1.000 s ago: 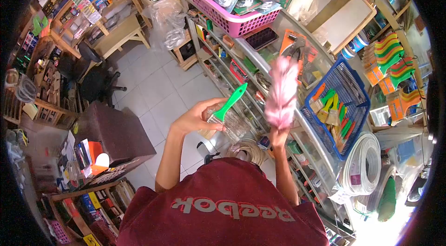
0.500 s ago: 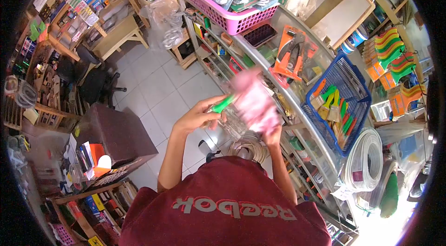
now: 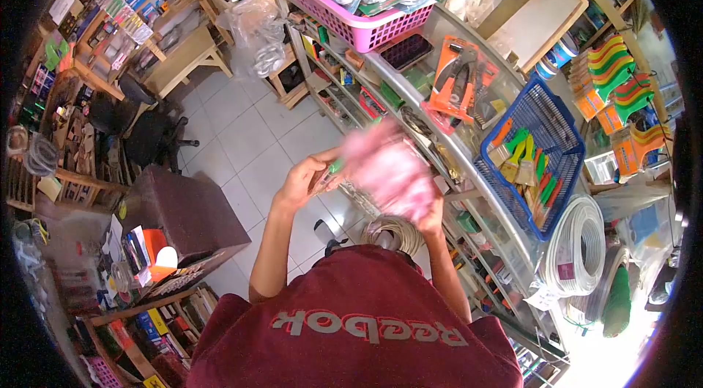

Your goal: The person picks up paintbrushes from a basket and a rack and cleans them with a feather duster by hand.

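Observation:
My left hand [image 3: 302, 181] is closed on a paintbrush with a green handle [image 3: 335, 167], held over the floor left of the glass counter. Most of the brush is hidden by my fingers and by a fluffy pink duster [image 3: 392, 172]. The duster is blurred by motion, and its far end overlaps the brush's handle. My right hand [image 3: 432, 216] is closed at the duster's near end; the grip itself is partly hidden. To the right, a blue basket [image 3: 562, 106] with several brushes stands on the counter [image 3: 487, 197].
A pink basket [image 3: 351, 20] of packaged cables, a dark phone [image 3: 406, 51] and orange-carded pliers [image 3: 458, 80] lie on the counter. White cable coils [image 3: 575, 249] are at its near right. A brown cabinet [image 3: 176, 212] stands left, with a black chair [image 3: 154, 135] behind it.
The duster has swung left from beside the counter to the brush, with my right hand moving slightly left. The brush has tilted and dropped lower in my left hand.

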Demonstrator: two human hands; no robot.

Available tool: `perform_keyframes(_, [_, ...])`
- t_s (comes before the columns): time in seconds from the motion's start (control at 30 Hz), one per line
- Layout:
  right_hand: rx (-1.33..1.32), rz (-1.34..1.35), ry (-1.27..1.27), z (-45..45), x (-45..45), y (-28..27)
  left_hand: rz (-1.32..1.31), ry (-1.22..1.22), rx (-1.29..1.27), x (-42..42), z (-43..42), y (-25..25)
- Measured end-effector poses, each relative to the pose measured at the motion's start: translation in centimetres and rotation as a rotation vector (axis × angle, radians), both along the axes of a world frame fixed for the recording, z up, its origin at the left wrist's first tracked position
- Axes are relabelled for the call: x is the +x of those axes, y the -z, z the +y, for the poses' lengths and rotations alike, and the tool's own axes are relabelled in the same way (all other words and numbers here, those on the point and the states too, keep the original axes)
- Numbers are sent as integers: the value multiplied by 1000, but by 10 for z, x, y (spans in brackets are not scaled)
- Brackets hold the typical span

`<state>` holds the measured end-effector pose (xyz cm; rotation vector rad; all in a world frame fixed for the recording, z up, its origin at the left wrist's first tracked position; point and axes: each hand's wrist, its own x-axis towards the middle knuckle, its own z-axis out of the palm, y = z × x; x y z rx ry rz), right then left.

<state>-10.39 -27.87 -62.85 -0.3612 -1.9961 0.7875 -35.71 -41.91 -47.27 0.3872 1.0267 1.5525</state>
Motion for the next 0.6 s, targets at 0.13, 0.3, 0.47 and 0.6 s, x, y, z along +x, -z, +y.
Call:
perform_keyframes(0.13, [-491, -76, 245, -10, -14, -11, 302, 291, 249, -18, -3, 13])
perform_keyframes(0.3, [-357, 83, 94, -10, -11, -14, 347, 266, 153, -25, -10, 28])
perform_keyframes(0.47, [-591, 313, 306, -7, -27, -26, 418, 283, 116, -14, -8, -8])
perform_keyframes(0.6, [-620, 199, 302, 4, 3, 58, 423, 282, 144, -15, -5, 0])
